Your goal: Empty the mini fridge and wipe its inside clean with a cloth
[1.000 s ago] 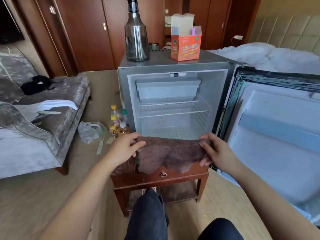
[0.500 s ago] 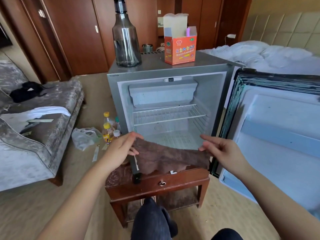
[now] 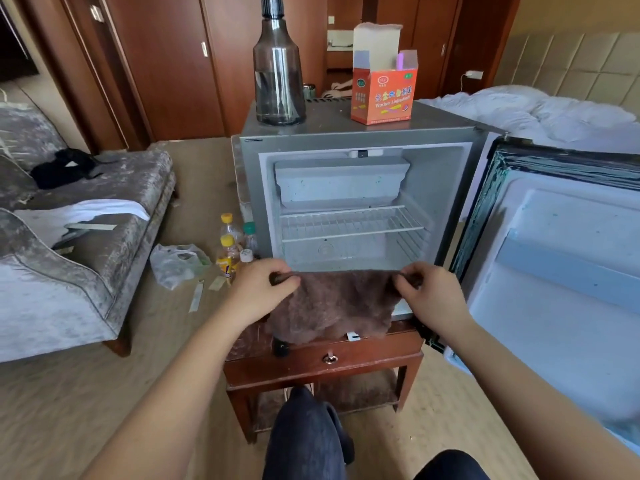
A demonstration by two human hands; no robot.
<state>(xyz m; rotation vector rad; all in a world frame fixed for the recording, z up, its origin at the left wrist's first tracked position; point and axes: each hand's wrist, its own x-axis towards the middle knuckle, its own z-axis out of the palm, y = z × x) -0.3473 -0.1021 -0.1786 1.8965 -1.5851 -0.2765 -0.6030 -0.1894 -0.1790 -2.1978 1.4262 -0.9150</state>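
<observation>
The left hand [image 3: 258, 289] and the right hand [image 3: 433, 292] each pinch one top corner of the brown cloth [image 3: 339, 306]. It hangs stretched above the front edge of the bench [image 3: 322, 365], with its long axis from left to right. The open mini fridge [image 3: 249, 188] stands just behind the cloth, and its empty inside is about equally near to both hands.

A wooden side table [image 3: 322, 367] carried the mini fridge [image 3: 450, 188], and the brown cloth [image 3: 332, 306] hung down over the table's front edge. On the fridge top stood a dark clear bottle [image 3: 277, 74] at ten o'clock and an opened orange box [image 3: 382, 95] at two o'clock. On the floor [image 3: 104, 393], at the fridge's eight o'clock, stood drink bottles [image 3: 230, 252], with a plastic bag [image 3: 176, 265] and paper strips [image 3: 196, 297] beside them. The sofa [image 3: 69, 296] at nine o'clock held a black garment [image 3: 64, 168] and a white sheet [image 3: 83, 214].
</observation>
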